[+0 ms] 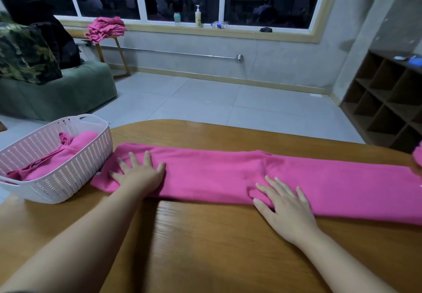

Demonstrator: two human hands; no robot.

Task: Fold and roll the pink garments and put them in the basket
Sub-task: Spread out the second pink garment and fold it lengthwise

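A pink garment point(219, 174) lies folded into a long strip across the wooden table point(205, 247), running from beside the basket to the right edge of view. My left hand point(139, 171) presses flat on its left end, fingers spread. My right hand point(285, 203) rests flat on the strip's near edge around the middle, fingers straight. A white woven basket point(75, 169) stands at the table's left end and holds rolled pink garments point(68, 148). More pink fabric point(419, 158) shows at the far right edge.
A pile of pink garments point(106, 28) sits on a wooden stool by the window. A green sofa point(68, 87) with dark cushions stands at the left. Dark cubby shelves point(388, 105) line the right wall. Bottles point(198, 16) stand on the windowsill.
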